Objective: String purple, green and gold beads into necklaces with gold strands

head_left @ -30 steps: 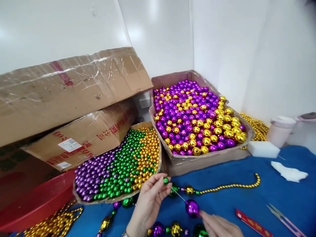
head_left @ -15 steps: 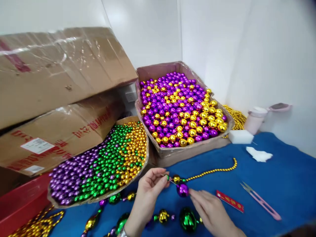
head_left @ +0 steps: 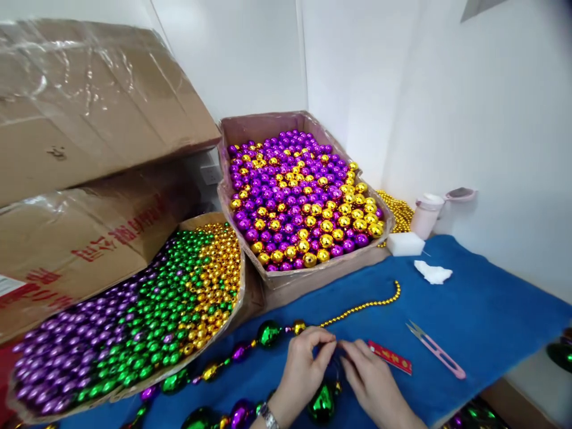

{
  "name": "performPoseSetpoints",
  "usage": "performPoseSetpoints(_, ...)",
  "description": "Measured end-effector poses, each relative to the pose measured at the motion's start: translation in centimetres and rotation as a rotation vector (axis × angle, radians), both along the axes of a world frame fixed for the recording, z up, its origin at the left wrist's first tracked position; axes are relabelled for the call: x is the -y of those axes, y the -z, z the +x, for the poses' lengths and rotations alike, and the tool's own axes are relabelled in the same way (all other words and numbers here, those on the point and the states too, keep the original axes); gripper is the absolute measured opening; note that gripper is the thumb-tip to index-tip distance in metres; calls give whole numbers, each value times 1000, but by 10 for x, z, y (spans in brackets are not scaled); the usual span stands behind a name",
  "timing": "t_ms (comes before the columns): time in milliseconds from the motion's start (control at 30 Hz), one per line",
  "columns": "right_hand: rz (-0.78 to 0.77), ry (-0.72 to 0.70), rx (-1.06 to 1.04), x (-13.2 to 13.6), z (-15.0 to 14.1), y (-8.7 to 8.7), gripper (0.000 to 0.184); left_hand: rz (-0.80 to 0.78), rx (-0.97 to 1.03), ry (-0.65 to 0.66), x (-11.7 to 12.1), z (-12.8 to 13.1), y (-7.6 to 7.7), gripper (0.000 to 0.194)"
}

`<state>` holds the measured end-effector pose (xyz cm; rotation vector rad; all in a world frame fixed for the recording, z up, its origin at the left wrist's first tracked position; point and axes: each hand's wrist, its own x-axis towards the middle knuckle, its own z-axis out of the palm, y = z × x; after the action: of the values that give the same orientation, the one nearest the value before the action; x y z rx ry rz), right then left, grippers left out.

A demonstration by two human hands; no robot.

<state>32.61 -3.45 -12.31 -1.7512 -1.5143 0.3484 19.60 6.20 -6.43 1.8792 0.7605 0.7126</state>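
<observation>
My left hand (head_left: pixel 308 360), with a metal watch band at its wrist, is closed in a pinch over the blue cloth (head_left: pixel 482 304). My right hand (head_left: pixel 370 375) is close beside it, thumb and fingers also drawn together. The fingertips nearly meet, and what they pinch is too small to make out. Under and between the hands lies a large green bead (head_left: pixel 320 405), partly covered. A strand of big green, purple and gold beads, with a green bead (head_left: pixel 269 333) and a gold bead (head_left: pixel 299 326), runs behind my left hand. A chain of small gold beads (head_left: pixel 364 308) lies beyond.
A box of purple and gold beads (head_left: pixel 290 196) stands behind; a carton of small beads (head_left: pixel 165 310) is at left below large cardboard boxes (head_left: pixel 102 113). At right lie pink thread snips (head_left: pixel 435 350), a red packet (head_left: pixel 391 357), white foam (head_left: pixel 406 243) and a crumpled white tissue (head_left: pixel 432 272).
My hands have come together, fingertips nearly meeting. The purple bead and small green bead at my fingers no longer show there. The view has swung right, so the surroundings sit further left.
</observation>
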Motion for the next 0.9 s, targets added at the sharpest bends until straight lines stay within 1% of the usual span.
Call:
performPoseSetpoints(100, 9, -24, -88, 3, 9, -25, 27, 34, -39, 64, 2, 2, 3, 13)
performPoseSetpoints(167, 24, -59, -148, 1, 8, -36, 22, 50, -59, 80, 3, 4, 4, 14)
performPoseSetpoints(233, 47, -69, -192, -4, 5, -42, 18, 68, -79, 84, 3, 5, 5, 15)
performPoseSetpoints(267, 59, -56, -207, -7, 4, -43, 18, 78, -89, 84, 3, 6, 5, 16)
performPoseSetpoints(367, 82, 45, -254, -12, 16, -46, 22, 103, -121, 75, -1, 7, 9, 15)
performPoseSetpoints(467, 77, 226, -293, -11, 54, -48, 25, 105, -142, 64, -5, 7, 14, 16)
performPoseSetpoints(533, 65, 352, -290, -7, 88, -47, 29, 84, -139, 61, -8, 6, 17, 18)
performPoseSetpoints(600, 26, 446, -246, 0, 122, -45, 33, 38, -121, 54, -12, 7, 18, 20)
performPoseSetpoints(667, -56, 501, -168, 8, 155, -42, 35, -36, -91, 46, -15, 7, 15, 22)
performPoseSetpoints(767, -234, 540, -14, 18, 194, -37, 31, -169, -29, 25, -19, 8, 8, 25)
performPoseSetpoints(833, -349, 563, 71, 20, 212, -36, 28, -239, 6, -2, -20, 8, 2, 25)
performPoseSetpoints(900, -417, 582, 122, 18, 218, -38, 26, -278, 33, -32, -22, 6, -6, 24)
